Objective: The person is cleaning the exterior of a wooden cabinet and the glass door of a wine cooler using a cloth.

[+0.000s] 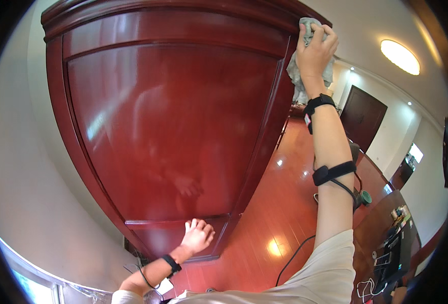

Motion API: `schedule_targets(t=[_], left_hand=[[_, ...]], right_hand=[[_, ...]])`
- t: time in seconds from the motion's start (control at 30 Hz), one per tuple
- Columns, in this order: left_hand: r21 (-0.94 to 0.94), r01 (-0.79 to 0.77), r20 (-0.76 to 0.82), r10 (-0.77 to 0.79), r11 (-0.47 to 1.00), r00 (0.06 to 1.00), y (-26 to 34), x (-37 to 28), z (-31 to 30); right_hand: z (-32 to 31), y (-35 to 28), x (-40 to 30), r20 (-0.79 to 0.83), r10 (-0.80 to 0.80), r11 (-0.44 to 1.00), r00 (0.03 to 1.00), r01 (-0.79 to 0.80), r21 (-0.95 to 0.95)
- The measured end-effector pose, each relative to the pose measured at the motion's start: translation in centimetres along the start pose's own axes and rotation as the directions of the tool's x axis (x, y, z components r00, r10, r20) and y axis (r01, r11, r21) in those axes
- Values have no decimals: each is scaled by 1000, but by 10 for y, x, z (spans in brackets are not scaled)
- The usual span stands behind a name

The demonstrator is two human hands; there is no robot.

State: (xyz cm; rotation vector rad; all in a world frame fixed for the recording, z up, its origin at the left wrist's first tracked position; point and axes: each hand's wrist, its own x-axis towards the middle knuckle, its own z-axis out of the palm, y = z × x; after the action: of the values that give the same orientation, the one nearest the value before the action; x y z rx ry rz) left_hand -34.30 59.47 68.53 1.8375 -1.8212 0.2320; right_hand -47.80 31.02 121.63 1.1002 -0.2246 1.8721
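Note:
My right hand [317, 47] is raised at the top right corner of a tall red-brown wooden cabinet [174, 121], gripping a grey cloth [295, 70]. The cloth lies against the cabinet's edge just under the moulded cornice [178, 5], and part of it hangs down behind my wrist. Low in front of the cabinet's side panel is my left hand [198, 235], its fingers loosely curled and nothing seen in it. Whether that hand touches the wood I cannot tell. The glossy panel mirrors a faint hand.
A pale wall [22, 152] runs close along the cabinet's left. Reddish floorboards [262, 231] extend to the right, crossed by a black cable [292, 258]. At lower right stands a desk [380, 216] with a black monitor [397, 250]. Farther back is a dark door [362, 117].

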Motion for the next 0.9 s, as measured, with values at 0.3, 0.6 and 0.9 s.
schedule_targets(t=[0.3, 0.6, 0.9], left_hand=[[68, 25, -56, -21, 997, 998, -8, 12, -5], [12, 165, 161, -165, 986, 973, -13, -23, 32], [-115, 102, 256, -70, 988, 964, 14, -55, 123]], right_hand=[[-13, -6, -10, 33, 69, 997, 997, -70, 42], [-84, -47, -102, 171, 133, 969, 976, -164, 183], [-228, -107, -275, 414, 199, 906, 888, -328, 268]])
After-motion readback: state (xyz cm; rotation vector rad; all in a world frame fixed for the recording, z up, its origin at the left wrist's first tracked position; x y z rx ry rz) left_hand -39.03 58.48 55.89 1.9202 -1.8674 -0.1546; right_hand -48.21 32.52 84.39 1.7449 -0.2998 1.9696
